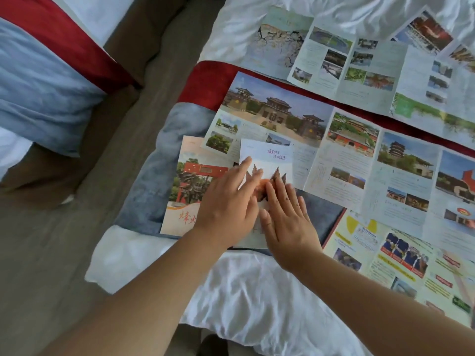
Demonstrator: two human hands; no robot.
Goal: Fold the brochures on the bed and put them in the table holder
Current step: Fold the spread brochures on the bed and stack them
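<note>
Both hands flat: left hand (226,206), right hand (288,227) pressing folded brochure (267,155) on bed (257,291).

Soft daylight, mild blur all over.
You see best at the folded brochure (267,155); beyond it the white sheet (334,11) glares nearly blank, right of it small print smears as the frame bends, and on it your left hand (226,209) and right hand (288,222) throw only faint shadows.

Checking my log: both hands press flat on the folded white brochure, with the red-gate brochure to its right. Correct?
No. The head view shows the red-gate brochure to the left of the white brochure; the left hand and right hand do press flat on it.
</note>
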